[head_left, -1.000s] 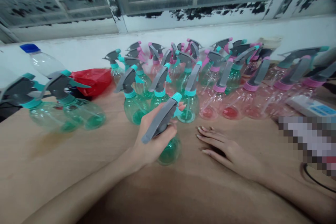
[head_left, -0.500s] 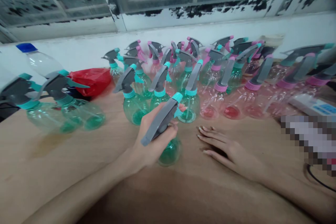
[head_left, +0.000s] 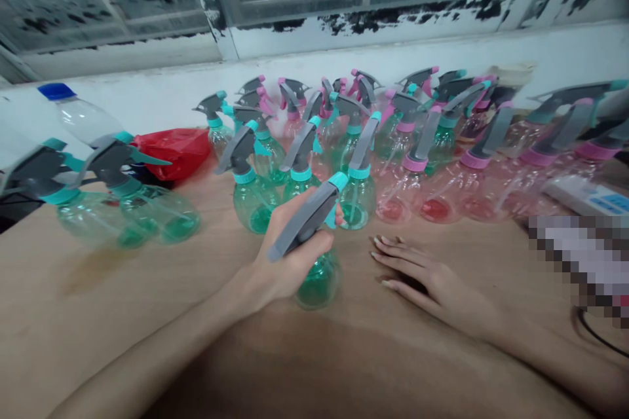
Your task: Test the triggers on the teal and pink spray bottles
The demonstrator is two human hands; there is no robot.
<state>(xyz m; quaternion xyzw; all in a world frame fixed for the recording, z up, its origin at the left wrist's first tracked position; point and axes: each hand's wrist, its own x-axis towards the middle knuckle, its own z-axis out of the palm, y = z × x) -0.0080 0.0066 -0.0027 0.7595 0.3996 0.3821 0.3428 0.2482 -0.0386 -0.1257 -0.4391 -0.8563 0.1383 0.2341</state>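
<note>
My left hand (head_left: pixel 287 255) is wrapped round the neck of a green spray bottle (head_left: pixel 318 278) with a grey trigger head and teal nozzle; its base stands on the wooden table (head_left: pixel 147 314). My right hand (head_left: pixel 422 272) lies flat on the table just right of that bottle, fingers stretched out and holding nothing. Right behind the held bottle stands a crowd of several green spray bottles (head_left: pixel 250 200) and pink spray bottles (head_left: pixel 432 200), all with grey triggers.
Two green spray bottles (head_left: pixel 147 206) stand at the left, near a red plastic bag (head_left: pixel 171 150) and a clear water bottle with a blue cap (head_left: pixel 81 114). A white device (head_left: pixel 584 196) and a black cable (head_left: pixel 597 334) lie at the right. A window wall runs behind.
The held bottle and my left hand have shifted slightly to the right. My right hand has stayed flat in place.
</note>
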